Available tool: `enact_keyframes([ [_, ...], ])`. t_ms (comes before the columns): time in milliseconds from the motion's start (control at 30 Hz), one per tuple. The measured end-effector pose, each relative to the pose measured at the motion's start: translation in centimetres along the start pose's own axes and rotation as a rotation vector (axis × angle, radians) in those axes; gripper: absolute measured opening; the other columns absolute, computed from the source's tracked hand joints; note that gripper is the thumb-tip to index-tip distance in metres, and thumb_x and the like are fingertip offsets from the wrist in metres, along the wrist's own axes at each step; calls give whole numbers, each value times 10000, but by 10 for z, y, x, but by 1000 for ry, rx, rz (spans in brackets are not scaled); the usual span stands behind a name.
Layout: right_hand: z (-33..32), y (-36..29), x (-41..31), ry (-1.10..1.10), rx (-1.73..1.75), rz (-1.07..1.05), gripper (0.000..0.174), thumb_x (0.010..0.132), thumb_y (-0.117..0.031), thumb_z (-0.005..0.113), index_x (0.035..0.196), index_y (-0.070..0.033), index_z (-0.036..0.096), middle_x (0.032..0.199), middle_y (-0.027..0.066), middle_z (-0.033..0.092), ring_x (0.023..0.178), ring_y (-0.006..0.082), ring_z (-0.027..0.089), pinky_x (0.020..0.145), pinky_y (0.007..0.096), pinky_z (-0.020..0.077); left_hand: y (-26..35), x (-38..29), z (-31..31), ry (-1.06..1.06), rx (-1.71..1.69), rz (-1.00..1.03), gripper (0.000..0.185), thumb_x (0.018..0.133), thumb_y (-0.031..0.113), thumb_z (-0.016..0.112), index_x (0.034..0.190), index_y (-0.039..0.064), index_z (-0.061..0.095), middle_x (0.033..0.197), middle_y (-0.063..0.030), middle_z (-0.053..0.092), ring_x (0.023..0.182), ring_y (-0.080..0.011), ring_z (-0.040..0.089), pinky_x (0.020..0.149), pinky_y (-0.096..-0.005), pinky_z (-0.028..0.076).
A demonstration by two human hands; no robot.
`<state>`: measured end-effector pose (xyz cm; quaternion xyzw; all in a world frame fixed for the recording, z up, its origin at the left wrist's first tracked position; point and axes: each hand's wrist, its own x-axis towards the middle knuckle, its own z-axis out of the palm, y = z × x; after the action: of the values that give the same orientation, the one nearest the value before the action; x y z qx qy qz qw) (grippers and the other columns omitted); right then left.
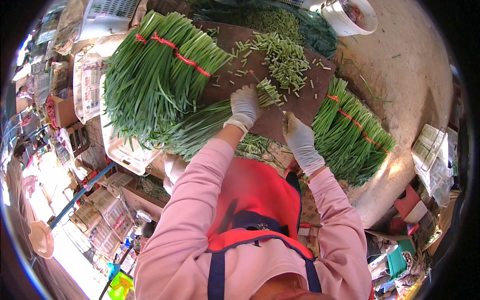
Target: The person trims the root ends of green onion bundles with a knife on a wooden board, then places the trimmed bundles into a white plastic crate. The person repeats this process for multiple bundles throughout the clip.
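My left hand (244, 104), in a pale glove, is closed around a bunch of green garlic chives (202, 125) lying across the brown board (268, 125). The pale cut ends of the bunch point right. My right hand (297, 131), also gloved, grips a thin-bladed knife (265, 88), whose blade slants over those stem ends. Short cut stem pieces (287, 62) are heaped on the board beyond the hands. To the left rests a large bundle of chives (157, 75) tied with red string (182, 57). Another tied bundle (348, 131) sits right of the board.
Beyond the board, more cuttings (279, 22) lie on dark green sheeting (322, 35), near a white bucket (350, 18). White plastic crates (90, 88) stand at left. Loose leaves (371, 88) lie on the floor at right, with a newspaper-like wrapped item (429, 144) farther right.
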<state>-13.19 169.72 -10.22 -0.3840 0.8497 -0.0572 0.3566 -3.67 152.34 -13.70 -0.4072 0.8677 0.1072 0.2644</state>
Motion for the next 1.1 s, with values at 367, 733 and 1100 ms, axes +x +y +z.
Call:
enact_keyframes([
  [367, 48, -15, 67, 122, 139, -40, 263, 984, -349, 602, 1142, -139, 617, 923, 190, 733, 853, 418, 706, 736, 532, 553, 0, 1, 9, 19, 88, 0, 788, 670, 491, 888, 1271, 111, 551, 1126, -103, 642, 1019, -284, 683, 846, -427, 546],
  [733, -6, 46, 52, 649, -122, -243, 556, 962, -174, 618, 1501, -244, 499, 812, 105, 639, 719, 330, 670, 607, 460, 547, -74, -67, 0, 61, -182, 119, 1174, 581, 367, 954, 1563, 124, 358, 1320, -176, 591, 1180, -362, 607, 988, -438, 501],
  [1100, 21, 179, -51, 871, 282, -74, 414, 842, -123, 685, 1251, -181, 648, 928, 117, 672, 852, 342, 665, 766, 475, 551, -137, 31, 4, 565, 112, 353, 1108, 781, 664, 735, 1599, 59, 296, 1583, -220, 384, 1452, -394, 368, 1203, -507, 298],
])
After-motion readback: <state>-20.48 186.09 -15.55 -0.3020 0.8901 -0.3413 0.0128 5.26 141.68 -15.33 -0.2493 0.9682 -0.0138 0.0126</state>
